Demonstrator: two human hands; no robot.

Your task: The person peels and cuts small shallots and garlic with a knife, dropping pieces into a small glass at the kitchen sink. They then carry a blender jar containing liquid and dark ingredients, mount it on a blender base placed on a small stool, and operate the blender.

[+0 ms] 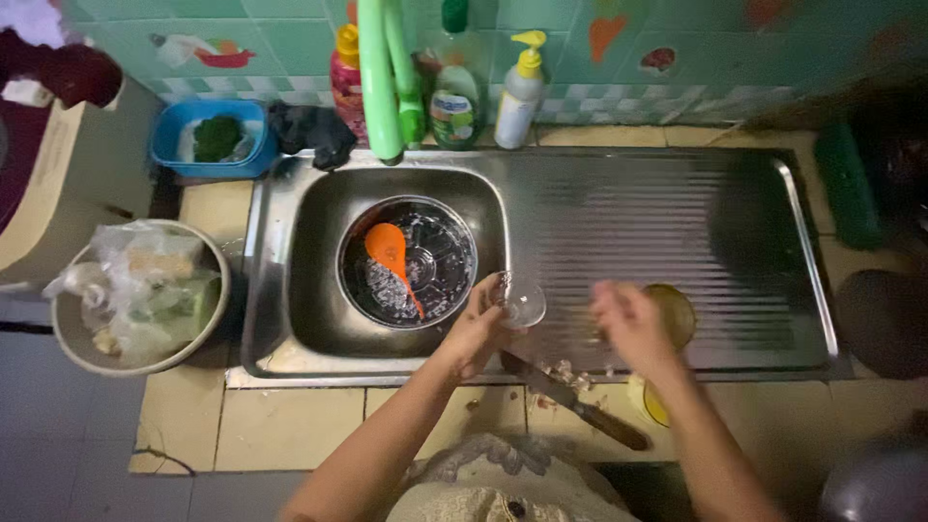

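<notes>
Left hand [476, 329] fingers grip clear glass [522, 302]; right hand [628, 324] loose

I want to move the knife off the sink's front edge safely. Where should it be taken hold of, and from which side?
Judging by its pose, take the knife by its dark handle, the end lying toward the lower right on the tiled counter. Come from the right, near the right hand. The blade points up-left toward the left hand, which holds a clear glass, so that end is best avoided.
</notes>
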